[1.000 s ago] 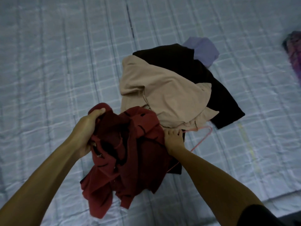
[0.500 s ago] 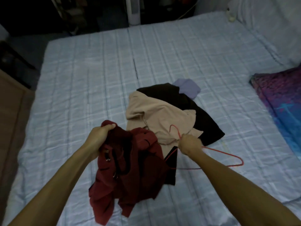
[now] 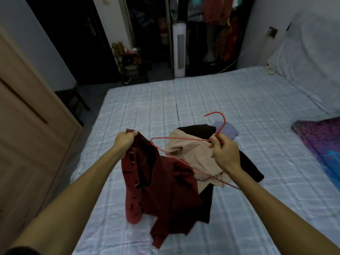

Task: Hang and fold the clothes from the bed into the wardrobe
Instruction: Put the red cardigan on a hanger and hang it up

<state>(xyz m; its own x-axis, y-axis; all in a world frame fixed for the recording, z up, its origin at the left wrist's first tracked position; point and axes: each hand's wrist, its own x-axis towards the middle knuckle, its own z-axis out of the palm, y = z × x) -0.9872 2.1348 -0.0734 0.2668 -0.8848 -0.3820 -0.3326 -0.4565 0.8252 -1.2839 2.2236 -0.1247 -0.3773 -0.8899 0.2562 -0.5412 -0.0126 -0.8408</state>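
L hand point(image 3: 125, 139) is curled tight on the top edge of a dark red garment point(image 3: 161, 184), which is held up off the bed & hangs crumpled, w/ small metal bits seen on it. R hand point(image 3: 223, 153) is closed round the neck of a red wire hanger point(image 3: 184, 138), just below the hook. The hook is pointed up. One shoulder of the frame is stretched across to the red garment near the L hand; the other is run down past the R wrist.

Below, on the bed point(image 3: 147, 107), a heap is seen: beige garment point(image 3: 195, 151) on top of a black garment point(image 3: 248, 166), w/ a lilac item point(image 3: 228, 129) tucked at the far side. A purple-blue blanket point(image 3: 320, 140) is laid at the bed's R edge. Past the far end, a white tower fan point(image 3: 179, 50) & an open wardrobe point(image 3: 217, 11) w/ hung clothes are seen.
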